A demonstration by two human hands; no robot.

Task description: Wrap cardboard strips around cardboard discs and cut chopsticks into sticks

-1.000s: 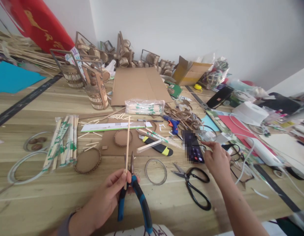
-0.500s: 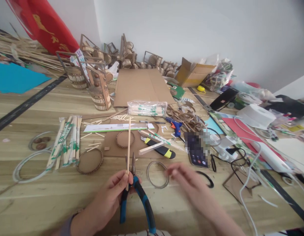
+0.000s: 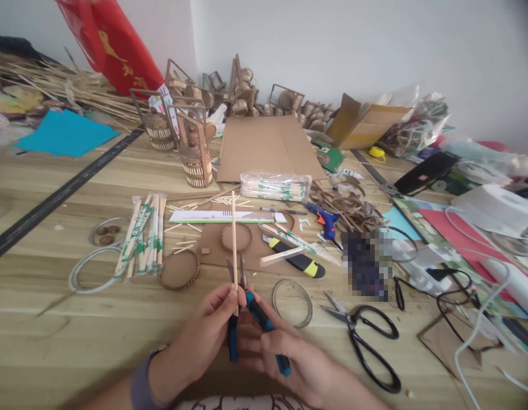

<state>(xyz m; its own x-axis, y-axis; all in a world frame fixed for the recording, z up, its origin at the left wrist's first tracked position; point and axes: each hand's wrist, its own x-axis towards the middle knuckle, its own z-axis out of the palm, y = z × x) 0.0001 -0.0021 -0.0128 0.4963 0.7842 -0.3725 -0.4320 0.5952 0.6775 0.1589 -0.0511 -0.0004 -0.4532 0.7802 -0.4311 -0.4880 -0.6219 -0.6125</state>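
Observation:
Between the thumb and fingers of my left hand (image 3: pixel 204 322) a thin wooden chopstick (image 3: pixel 234 233) stands nearly upright. Just behind it are pliers (image 3: pixel 258 310) with blue and black handles, jaws pointing away from me and slightly apart. My right hand (image 3: pixel 295 350) has its fingers curled round the pliers' right handle, close to my left hand. Past the jaws, a woven ring (image 3: pixel 221 241) lies on a piece of cardboard, and a second woven ring (image 3: pixel 161 277) is on the table to the left. A coil of wire (image 3: pixel 310 307) rests beyond my right hand.
Black-handled scissors (image 3: pixel 353 327) lie open at right. Farther off are a utility knife (image 3: pixel 304 265), a blue glue gun (image 3: pixel 327 222) and wrapped chopsticks (image 3: pixel 150 233). Small lidded baskets (image 3: pixel 196 165) stand behind, near a cardboard sheet (image 3: pixel 267 145). A white cable (image 3: pixel 473 359) crosses the right side.
My right hand has moved left from above the scissors to the pliers' handle, uncovering the scissors. My left hand still holds the chopstick. The view has turned slightly left.

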